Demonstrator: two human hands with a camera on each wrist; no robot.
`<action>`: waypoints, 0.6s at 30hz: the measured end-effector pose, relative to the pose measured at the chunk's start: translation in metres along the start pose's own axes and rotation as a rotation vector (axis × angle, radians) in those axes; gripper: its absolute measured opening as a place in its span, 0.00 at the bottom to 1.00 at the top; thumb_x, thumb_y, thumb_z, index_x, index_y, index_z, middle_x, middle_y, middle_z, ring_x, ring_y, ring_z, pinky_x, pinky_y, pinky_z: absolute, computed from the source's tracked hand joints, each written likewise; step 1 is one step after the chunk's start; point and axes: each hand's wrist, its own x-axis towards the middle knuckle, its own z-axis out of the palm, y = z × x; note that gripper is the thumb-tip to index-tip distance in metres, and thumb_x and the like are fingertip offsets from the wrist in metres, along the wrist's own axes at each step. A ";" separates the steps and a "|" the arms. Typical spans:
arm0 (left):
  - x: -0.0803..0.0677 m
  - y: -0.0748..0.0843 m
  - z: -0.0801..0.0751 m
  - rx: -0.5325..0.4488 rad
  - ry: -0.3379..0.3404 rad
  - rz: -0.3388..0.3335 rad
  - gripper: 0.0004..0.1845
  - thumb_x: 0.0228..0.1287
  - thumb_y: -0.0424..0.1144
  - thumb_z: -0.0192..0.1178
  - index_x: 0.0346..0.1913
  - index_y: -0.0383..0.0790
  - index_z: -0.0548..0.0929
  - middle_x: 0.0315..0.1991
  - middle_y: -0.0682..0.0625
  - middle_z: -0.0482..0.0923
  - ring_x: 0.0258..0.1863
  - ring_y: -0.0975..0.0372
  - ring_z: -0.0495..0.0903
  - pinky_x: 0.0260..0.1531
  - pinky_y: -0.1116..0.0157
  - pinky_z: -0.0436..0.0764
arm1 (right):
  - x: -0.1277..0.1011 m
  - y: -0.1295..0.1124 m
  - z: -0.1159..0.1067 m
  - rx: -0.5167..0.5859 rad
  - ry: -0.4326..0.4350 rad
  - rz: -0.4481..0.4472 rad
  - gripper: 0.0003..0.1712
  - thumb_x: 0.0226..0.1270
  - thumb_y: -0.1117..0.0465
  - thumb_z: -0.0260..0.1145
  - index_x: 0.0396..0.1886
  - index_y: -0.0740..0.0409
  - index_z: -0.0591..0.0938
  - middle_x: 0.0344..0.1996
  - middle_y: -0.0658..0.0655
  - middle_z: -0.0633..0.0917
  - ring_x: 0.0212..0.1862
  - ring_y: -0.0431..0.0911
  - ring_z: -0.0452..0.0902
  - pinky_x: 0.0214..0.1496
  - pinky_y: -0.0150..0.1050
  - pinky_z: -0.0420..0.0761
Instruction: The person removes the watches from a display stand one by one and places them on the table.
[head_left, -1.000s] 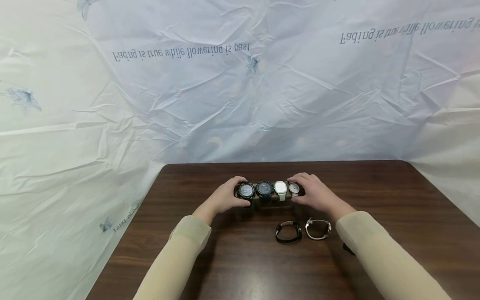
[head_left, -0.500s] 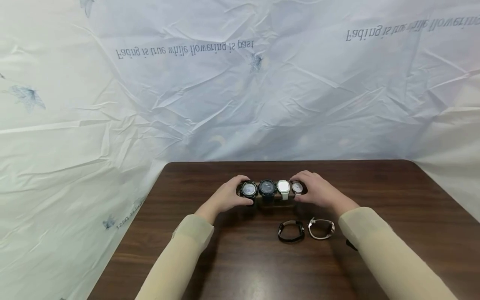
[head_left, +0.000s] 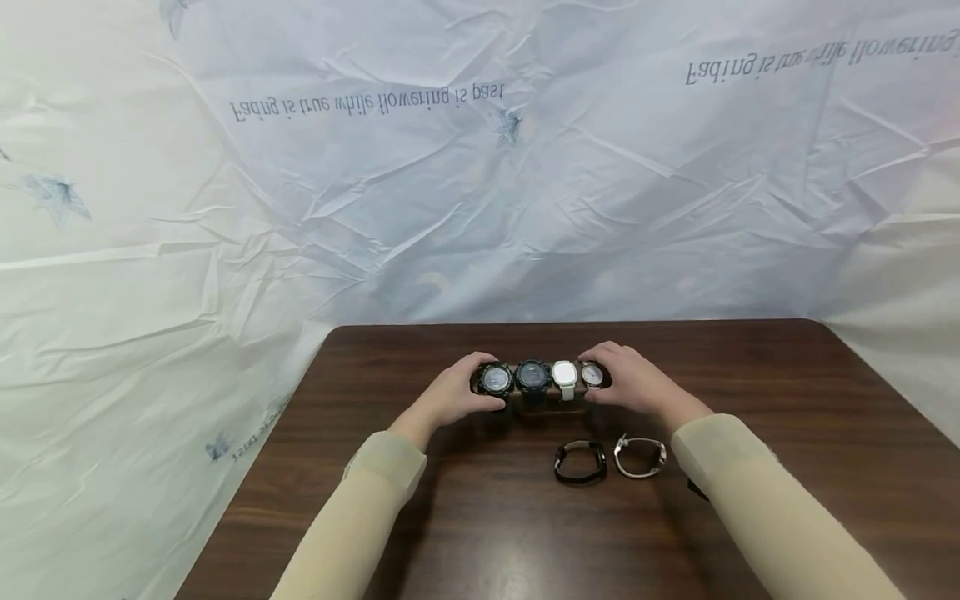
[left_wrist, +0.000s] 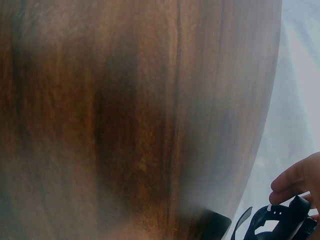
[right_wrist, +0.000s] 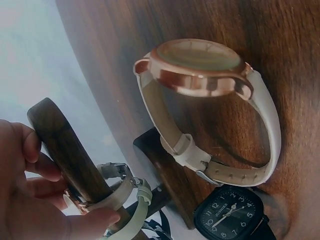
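Left hand (head_left: 450,398) and right hand (head_left: 637,385) each grip an end of the watch stand (head_left: 542,398).

Both arms reach forward in pale beige sleeves, converging toward the middle. The left hand (head_left: 450,396) lies palm inward, fingers curled round what it grips, thumb low on the near side. The right hand (head_left: 637,385) mirrors it — fingers bent over the top, thumb beneath. In the right wrist view its fingertips (right_wrist: 30,172) press and pinch — knuckles flexed, palm close.
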 end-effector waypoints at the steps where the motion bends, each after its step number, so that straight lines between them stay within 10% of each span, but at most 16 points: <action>1: 0.000 0.000 0.000 0.000 0.001 0.001 0.36 0.39 0.61 0.63 0.55 0.61 0.64 0.50 0.61 0.66 0.45 0.66 0.69 0.41 0.61 0.70 | 0.000 0.000 0.000 -0.001 0.000 -0.001 0.31 0.48 0.51 0.67 0.53 0.54 0.71 0.50 0.56 0.70 0.47 0.52 0.66 0.39 0.46 0.70; 18: 0.001 0.000 0.000 -0.043 -0.015 -0.007 0.35 0.39 0.59 0.65 0.54 0.61 0.64 0.49 0.60 0.67 0.44 0.65 0.70 0.41 0.60 0.70 | -0.008 0.016 -0.007 0.045 0.003 0.000 0.31 0.46 0.53 0.69 0.52 0.56 0.71 0.48 0.57 0.70 0.41 0.46 0.70 0.36 0.42 0.71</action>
